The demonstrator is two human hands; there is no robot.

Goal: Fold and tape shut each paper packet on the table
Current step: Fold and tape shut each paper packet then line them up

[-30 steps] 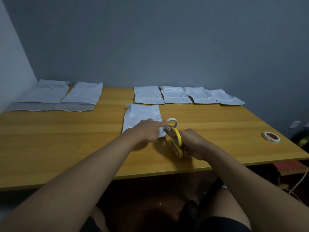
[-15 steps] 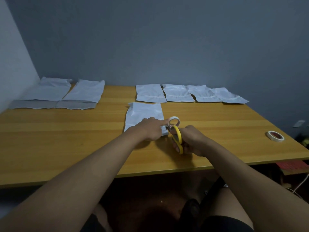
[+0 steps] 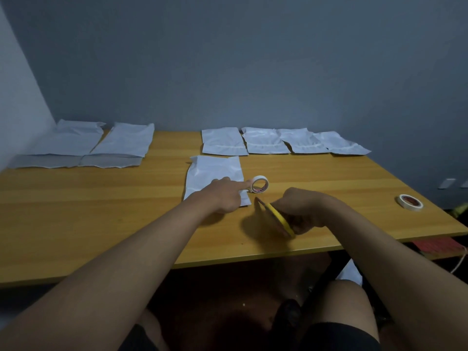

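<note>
Scissors (image 3: 274, 216) drawing back right, away from tape roll (image 3: 259, 184); right hand (image 3: 301, 210) gripping handles. Left hand (image 3: 222, 196) curling, forefinger pinning roll and packet (image 3: 212, 173), lying mid-table (image 3: 101, 211). Packet: probably light, thin, limp, sliding easily; pinching at edge advised, flattening while folding.

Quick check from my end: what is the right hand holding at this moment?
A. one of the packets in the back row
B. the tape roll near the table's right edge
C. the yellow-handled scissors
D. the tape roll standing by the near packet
C: the right hand grips the yellow-handled scissors just off the near packet, while the standing tape roll sits at the left hand's fingertip.
</note>
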